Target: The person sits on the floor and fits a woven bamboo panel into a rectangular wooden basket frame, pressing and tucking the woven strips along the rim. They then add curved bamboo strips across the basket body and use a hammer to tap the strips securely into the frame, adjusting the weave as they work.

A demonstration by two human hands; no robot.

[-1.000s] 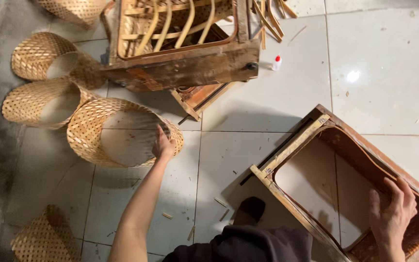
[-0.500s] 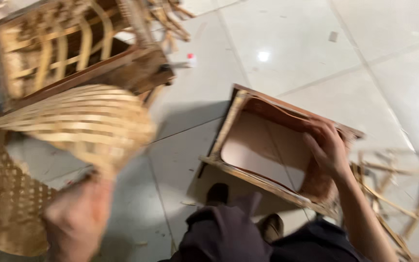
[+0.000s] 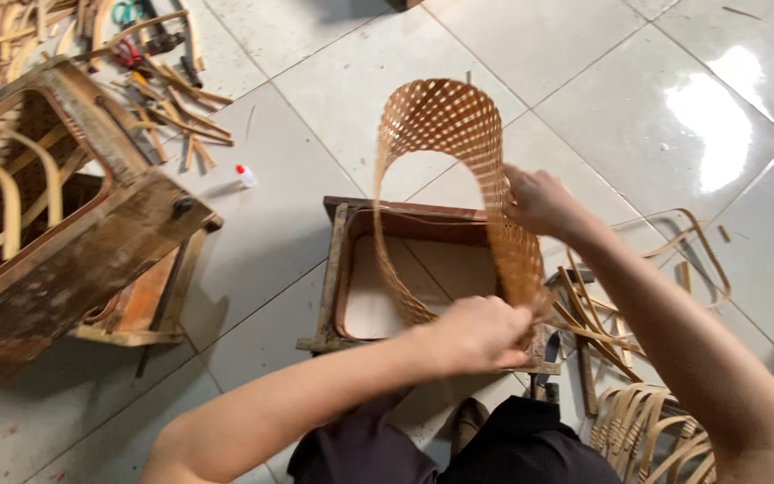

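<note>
- Currently both hands on the woven band [image 3: 459,179] — open-lattice cane strip bent into a tall arch, standing over the frame [image 3: 338,287].
- Left hand [image 3: 481,332]: fingers clenched on the band's near end, low at the frame's front right corner.
- Right hand [image 3: 539,202]: fingers pinched on the band's right edge, about mid-height.
- Band's left leg drops inside the frame opening; right leg runs down along the frame's right side into the left hand. Top of arch well above the frame, tilted away.
- Frame: rectangular wooden mould, open in the middle, flat on the tiled floor [image 3: 333,72], just ahead of the knees.
- Left of it, near but apart: larger worn wooden jig [image 3: 91,260] with curved slats inside.
- Small white bottle [image 3: 245,175] with red cap on the floor between jig and frame.
- Cane offcuts [image 3: 172,116] scattered top left — pliers among them.
- Loose strips [image 3: 624,323] and bent loops piled right of the frame, touching its corner.
</note>
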